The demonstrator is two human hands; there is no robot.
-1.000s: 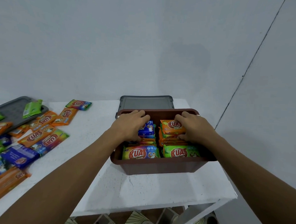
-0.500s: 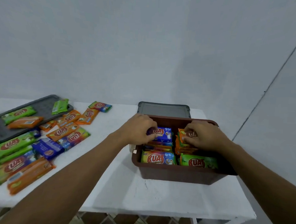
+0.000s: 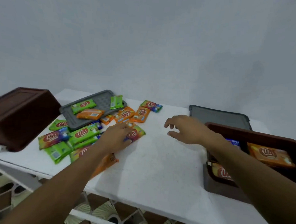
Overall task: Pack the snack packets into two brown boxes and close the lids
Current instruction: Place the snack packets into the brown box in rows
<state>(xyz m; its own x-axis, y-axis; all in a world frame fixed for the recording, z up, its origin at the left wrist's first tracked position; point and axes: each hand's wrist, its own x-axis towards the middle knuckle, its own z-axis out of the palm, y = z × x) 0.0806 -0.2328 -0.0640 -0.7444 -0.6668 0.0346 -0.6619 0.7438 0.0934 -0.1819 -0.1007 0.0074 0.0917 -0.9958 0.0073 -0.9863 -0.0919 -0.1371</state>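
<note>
Several loose snack packets [image 3: 82, 134], green, orange and multicolour, lie spread over the left half of the white table [image 3: 159, 162]. My left hand [image 3: 117, 137] rests on a multicolour packet [image 3: 134, 134] at the near edge of that pile, fingers laid over it. My right hand [image 3: 185, 129] hovers above bare table with fingers loosely spread, holding nothing. At the right, a brown box [image 3: 254, 134] holds an orange packet [image 3: 270, 154] and others. A second brown box [image 3: 21, 114] lies overturned at the far left.
A grey lid [image 3: 100, 101] at the back left carries three packets. Another grey lid [image 3: 219, 117] lies behind the right box. The wall stands close behind the table. The table's front edge runs near my forearms, with patterned floor below.
Both hands have left the right brown box and moved left. The view has swung left, so the second brown box has come into sight. My left hand now lies on a packet.
</note>
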